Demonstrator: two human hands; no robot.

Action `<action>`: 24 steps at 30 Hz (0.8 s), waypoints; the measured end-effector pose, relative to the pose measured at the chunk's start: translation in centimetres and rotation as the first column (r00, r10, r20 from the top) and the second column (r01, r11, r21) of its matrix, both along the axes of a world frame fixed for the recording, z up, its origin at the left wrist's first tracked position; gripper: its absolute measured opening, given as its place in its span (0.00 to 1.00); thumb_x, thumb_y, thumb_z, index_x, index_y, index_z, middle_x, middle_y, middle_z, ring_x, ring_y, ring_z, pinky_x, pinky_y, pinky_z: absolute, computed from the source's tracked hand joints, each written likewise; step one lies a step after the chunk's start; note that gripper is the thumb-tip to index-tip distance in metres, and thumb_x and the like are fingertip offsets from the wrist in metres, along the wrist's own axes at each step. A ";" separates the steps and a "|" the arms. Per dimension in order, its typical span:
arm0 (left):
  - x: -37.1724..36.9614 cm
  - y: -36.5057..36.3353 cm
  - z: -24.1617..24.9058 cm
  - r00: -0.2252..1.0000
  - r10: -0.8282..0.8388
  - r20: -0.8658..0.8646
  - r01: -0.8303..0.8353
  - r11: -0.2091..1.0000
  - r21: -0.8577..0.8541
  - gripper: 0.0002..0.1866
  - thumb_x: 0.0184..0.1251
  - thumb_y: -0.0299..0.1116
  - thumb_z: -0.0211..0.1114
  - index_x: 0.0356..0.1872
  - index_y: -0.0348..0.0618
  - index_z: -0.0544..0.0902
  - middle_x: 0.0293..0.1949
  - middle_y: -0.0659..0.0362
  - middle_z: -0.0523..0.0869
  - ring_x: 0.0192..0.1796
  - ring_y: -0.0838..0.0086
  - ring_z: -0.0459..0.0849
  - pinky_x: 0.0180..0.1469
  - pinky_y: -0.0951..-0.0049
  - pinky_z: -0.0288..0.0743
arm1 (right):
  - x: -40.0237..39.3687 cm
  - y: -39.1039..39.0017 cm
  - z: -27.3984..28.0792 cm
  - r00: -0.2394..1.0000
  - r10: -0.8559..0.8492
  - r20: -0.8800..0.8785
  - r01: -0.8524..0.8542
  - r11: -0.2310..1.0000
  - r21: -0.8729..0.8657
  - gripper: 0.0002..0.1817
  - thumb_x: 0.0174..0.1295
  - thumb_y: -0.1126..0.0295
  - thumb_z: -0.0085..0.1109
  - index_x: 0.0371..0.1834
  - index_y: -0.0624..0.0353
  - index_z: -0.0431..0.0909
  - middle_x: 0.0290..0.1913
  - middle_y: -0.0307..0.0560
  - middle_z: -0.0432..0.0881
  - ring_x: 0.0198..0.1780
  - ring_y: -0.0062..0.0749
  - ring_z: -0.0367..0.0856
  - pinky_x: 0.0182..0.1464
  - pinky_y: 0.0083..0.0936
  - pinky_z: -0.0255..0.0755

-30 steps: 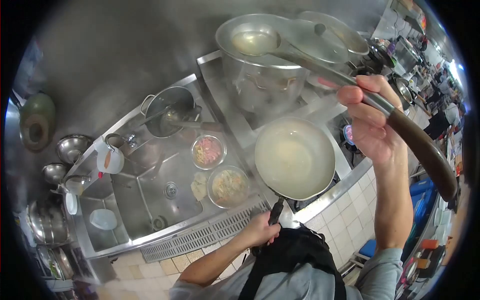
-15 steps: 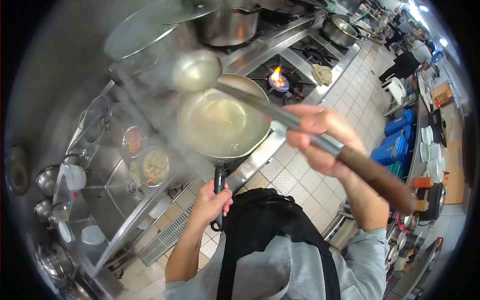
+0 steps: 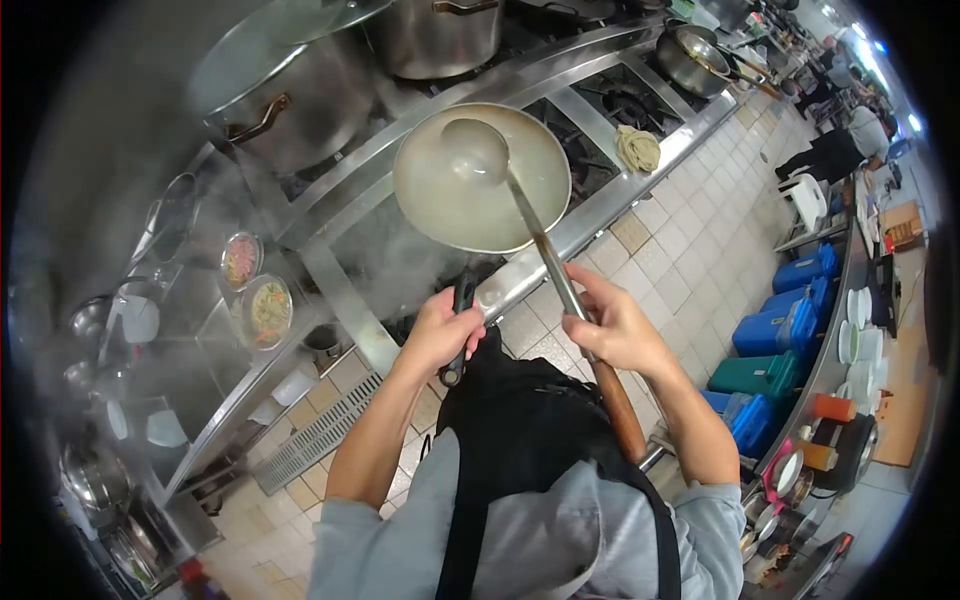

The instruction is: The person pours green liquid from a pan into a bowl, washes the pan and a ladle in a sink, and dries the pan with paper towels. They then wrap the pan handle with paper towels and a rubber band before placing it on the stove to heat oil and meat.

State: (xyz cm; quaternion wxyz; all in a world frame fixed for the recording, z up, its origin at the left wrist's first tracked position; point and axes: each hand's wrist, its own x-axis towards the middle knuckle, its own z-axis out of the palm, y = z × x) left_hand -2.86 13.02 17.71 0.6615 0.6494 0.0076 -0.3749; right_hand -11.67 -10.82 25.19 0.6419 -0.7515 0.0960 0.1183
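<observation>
A light-coloured pan (image 3: 425, 205) with pale, cloudy liquid inside is over the stove. Its black handle (image 3: 463, 294) is gripped by my left hand (image 3: 445, 332). My right hand (image 3: 617, 325) has its fingers closed round the metal shaft of a long ladle (image 3: 549, 258), just above the brown wooden grip. The ladle's round bowl lies within the pan, over the liquid. Steam drifts to the left of the pan.
Large steel pots (image 3: 300, 105) stand behind the pan. A folded cloth (image 3: 638, 149) lies on the stove's edge, near another pan (image 3: 692, 62). Two food bowls (image 3: 268, 312) are at the left. Blue bins (image 3: 776, 324) stand right. People (image 3: 850, 140) are far off.
The ladle has come down from above into the pan, my right hand lowering with it. The pan has moved up and right, over the burner where a flame showed.
</observation>
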 end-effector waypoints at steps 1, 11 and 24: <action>1.0 -1.0 -0.2 1.000 -0.010 -0.007 0.010 1.000 -0.024 0.06 0.64 0.26 0.61 0.38 0.41 0.73 0.25 0.59 0.78 0.20 0.78 0.75 0.21 0.75 0.70 | -0.3 -1.1 -1.1 0.997 0.015 0.082 -0.004 0.991 -0.133 0.36 0.59 0.76 0.62 0.73 0.69 0.64 0.34 0.41 0.80 0.31 0.22 0.78 0.35 0.25 0.73; 10.1 -9.2 -2.2 0.995 -0.097 0.032 0.099 0.994 -0.047 0.07 0.62 0.28 0.62 0.37 0.40 0.74 0.25 0.59 0.80 0.19 0.79 0.75 0.22 0.75 0.69 | -0.4 -9.8 -2.8 0.878 -0.336 0.341 0.453 0.814 -0.365 0.35 0.61 0.83 0.58 0.75 0.60 0.65 0.32 0.32 0.72 0.31 0.14 0.72 0.35 0.16 0.68; 13.9 -20.4 -2.3 0.999 0.046 0.013 -0.046 0.999 -0.026 0.06 0.65 0.27 0.62 0.39 0.40 0.73 0.25 0.59 0.80 0.20 0.78 0.77 0.22 0.74 0.71 | 6.4 -27.8 -15.3 0.934 -0.286 0.216 0.356 0.802 -0.479 0.35 0.61 0.77 0.59 0.75 0.57 0.65 0.29 0.41 0.75 0.28 0.23 0.74 0.34 0.26 0.71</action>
